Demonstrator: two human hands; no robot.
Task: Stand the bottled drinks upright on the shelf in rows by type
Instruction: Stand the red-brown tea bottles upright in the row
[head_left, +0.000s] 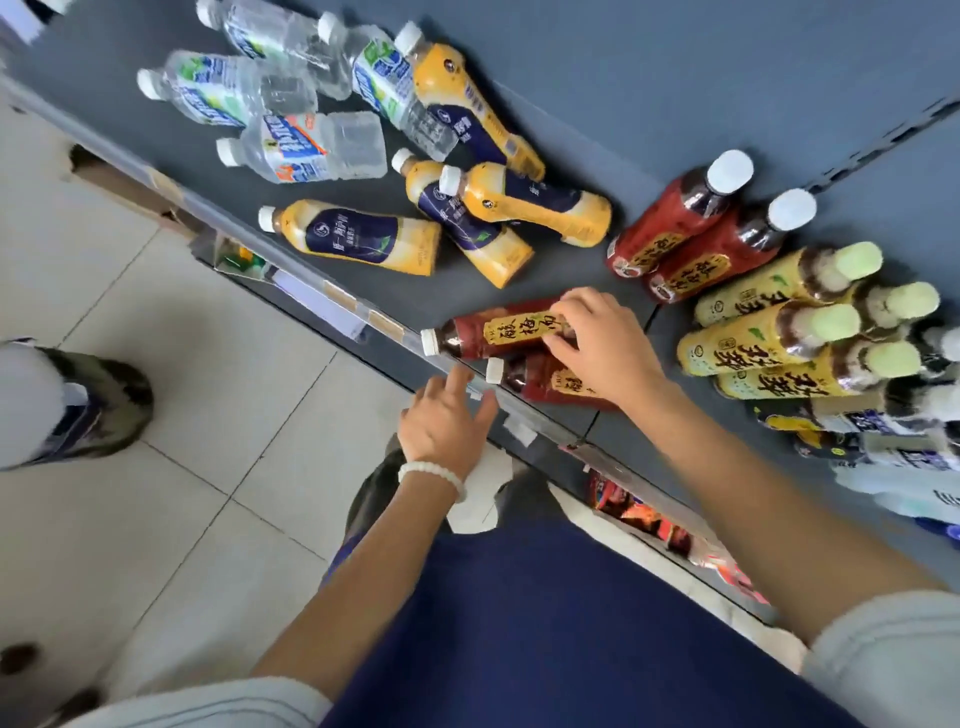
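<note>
**Two red bottles down at the shelf's front edge**

Gripped by the right hand (597, 348): a lying red bottle (498, 332), yellow label with Chinese characters, white cap at the front lip of the shelf (675, 104). Touching it, a second red bottle (540, 382), also lying. Hovering off the lip with fingers spread and holding nothing: the left hand (447, 421). Upright toward the right end: two red bottles (696, 228), then yellow-labelled green-capped bottles (779, 322). Strewn flat farther left: yellow-and-navy bottles (363, 236), clear water bottles (306, 148). Bare grey shelf open behind, toward the back edge.
</note>
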